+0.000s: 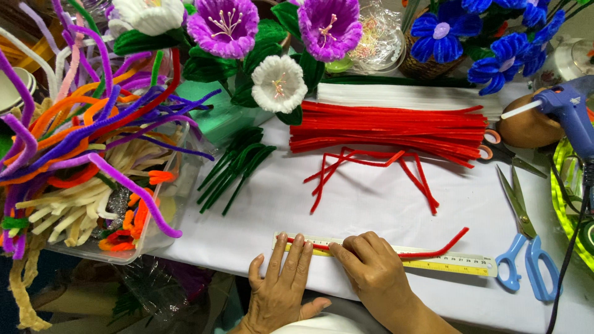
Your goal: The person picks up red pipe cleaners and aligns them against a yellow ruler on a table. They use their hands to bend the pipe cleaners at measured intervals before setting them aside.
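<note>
Left hand (281, 281) lies flat, fingers spread, pressing the ruler (433, 263); right hand (371, 269) pinches the red pipe cleaner (427, 252) lying along it. The cleaner looks light and bendy, best gripped near the fingertips.

Two hands (328, 278), one ruler (455, 264), two scissors (523, 247).

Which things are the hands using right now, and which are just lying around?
In use:
left hand
right hand
ruler
red stem laid along it

Lying about:
red bundle
bent red stems
green stems
blue scissors
glue gun
box of mixed stems
flowers
</note>
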